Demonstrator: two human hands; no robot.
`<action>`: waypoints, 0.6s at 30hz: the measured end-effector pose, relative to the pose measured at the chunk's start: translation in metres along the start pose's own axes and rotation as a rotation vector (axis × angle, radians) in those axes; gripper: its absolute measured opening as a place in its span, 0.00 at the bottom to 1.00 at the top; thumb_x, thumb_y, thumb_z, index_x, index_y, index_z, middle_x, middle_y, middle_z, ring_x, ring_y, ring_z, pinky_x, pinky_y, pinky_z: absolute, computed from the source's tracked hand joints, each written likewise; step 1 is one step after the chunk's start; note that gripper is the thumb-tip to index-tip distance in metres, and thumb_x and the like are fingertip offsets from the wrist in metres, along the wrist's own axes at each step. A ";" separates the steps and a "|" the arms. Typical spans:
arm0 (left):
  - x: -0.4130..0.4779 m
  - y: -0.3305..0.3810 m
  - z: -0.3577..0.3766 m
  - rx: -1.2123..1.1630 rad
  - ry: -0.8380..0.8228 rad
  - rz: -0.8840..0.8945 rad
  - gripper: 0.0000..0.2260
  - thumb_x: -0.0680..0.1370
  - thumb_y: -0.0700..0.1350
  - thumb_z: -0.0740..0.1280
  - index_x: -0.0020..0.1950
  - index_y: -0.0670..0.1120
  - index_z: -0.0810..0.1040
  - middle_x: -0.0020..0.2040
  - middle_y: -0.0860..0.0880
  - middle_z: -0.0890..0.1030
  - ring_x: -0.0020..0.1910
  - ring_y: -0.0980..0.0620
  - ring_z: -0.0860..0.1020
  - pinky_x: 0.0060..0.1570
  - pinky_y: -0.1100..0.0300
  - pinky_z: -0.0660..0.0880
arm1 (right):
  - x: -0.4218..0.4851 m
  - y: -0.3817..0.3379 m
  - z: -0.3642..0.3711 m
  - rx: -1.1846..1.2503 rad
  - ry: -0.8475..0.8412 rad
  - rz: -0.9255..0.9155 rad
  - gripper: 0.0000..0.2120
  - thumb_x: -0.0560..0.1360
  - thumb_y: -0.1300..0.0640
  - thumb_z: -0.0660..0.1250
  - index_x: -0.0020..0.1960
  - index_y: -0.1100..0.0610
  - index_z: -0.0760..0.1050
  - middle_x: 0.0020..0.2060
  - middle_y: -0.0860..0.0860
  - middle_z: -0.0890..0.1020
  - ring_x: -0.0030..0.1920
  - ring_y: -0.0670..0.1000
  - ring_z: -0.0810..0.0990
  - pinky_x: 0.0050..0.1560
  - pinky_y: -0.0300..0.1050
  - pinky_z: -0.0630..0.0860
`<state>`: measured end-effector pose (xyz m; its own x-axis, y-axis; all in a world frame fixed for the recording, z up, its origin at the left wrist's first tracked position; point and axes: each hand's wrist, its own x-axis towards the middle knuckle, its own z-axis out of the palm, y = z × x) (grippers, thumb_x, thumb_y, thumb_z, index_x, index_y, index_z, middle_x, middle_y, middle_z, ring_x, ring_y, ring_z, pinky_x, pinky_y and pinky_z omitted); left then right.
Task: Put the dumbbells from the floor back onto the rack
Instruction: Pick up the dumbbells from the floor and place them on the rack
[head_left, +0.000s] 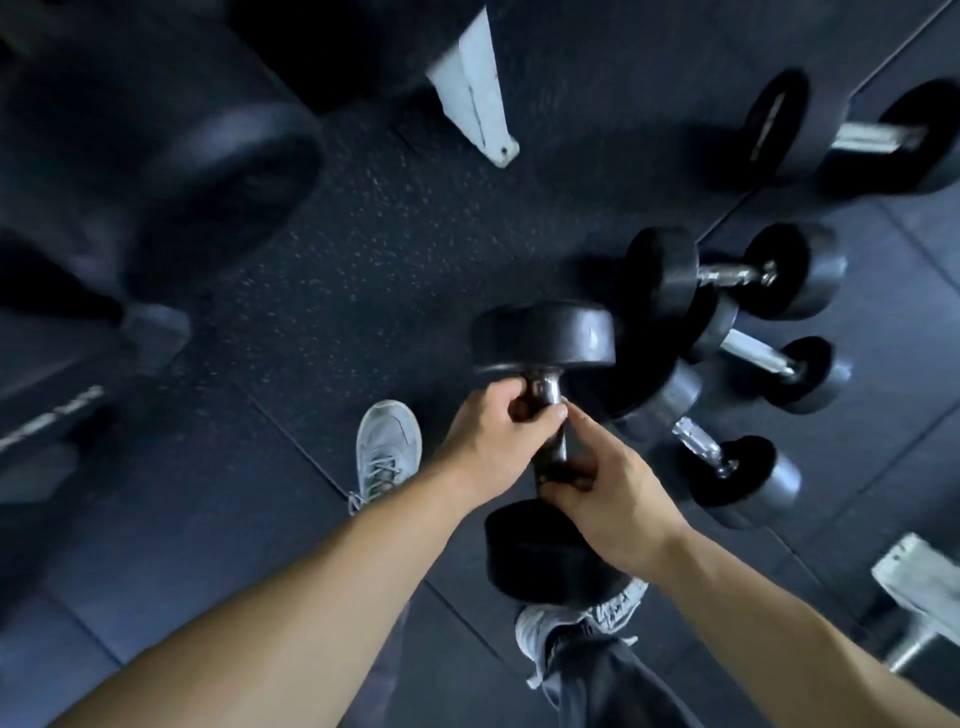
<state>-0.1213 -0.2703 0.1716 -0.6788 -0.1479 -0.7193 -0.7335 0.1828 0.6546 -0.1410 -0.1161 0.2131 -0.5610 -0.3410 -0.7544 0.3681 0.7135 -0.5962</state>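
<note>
Nearest the camera on my feed, a grey mesh lace-up trainer (587, 616) peeks out under the near head of the black rubber-headed dumbbell with a dark metal handle (544, 388). The dumbbell is held off the floor, its bar pointing away from me. My right hand (608, 499) wraps the bar's near end, fingers curled under it. My left hand (493, 431) clasps the far end, thumb across the smooth bar, just below the matte, drum-shaped far head.

A second grey trainer (387, 447) stands left of the hands on the speckled dark rubber floor (363, 234). Right of the grip, three smaller black dumbbells with shiny chrome handles (758, 356) lie close together, and a larger black dumbbell (852, 135) lies farther off.

Beyond are the rack's pale metal foot (475, 88) and, at left, a blurred black round head (228, 182); I cannot tell what it rests on.
</note>
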 end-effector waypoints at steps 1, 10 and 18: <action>-0.022 0.018 -0.012 -0.011 0.002 0.013 0.11 0.77 0.54 0.73 0.37 0.53 0.79 0.31 0.62 0.81 0.34 0.61 0.78 0.40 0.58 0.77 | -0.022 -0.023 -0.009 0.000 -0.015 -0.003 0.42 0.72 0.65 0.71 0.74 0.30 0.62 0.42 0.43 0.87 0.44 0.45 0.86 0.55 0.46 0.82; -0.218 0.209 -0.162 -0.167 0.006 0.101 0.12 0.75 0.58 0.71 0.48 0.50 0.84 0.40 0.56 0.87 0.42 0.57 0.86 0.50 0.46 0.85 | -0.212 -0.278 -0.068 -0.207 0.024 -0.051 0.44 0.66 0.53 0.76 0.67 0.19 0.60 0.44 0.34 0.85 0.44 0.33 0.83 0.52 0.31 0.78; -0.313 0.302 -0.299 -0.295 0.190 0.186 0.09 0.75 0.56 0.72 0.48 0.52 0.84 0.44 0.49 0.89 0.47 0.48 0.88 0.53 0.41 0.84 | -0.280 -0.461 -0.063 -0.302 0.007 -0.273 0.35 0.66 0.49 0.75 0.59 0.16 0.63 0.40 0.34 0.85 0.42 0.33 0.80 0.42 0.25 0.72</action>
<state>-0.1405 -0.4594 0.6639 -0.7746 -0.3214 -0.5447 -0.5573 -0.0601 0.8281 -0.2002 -0.3112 0.7167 -0.6133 -0.5391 -0.5772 -0.0291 0.7457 -0.6656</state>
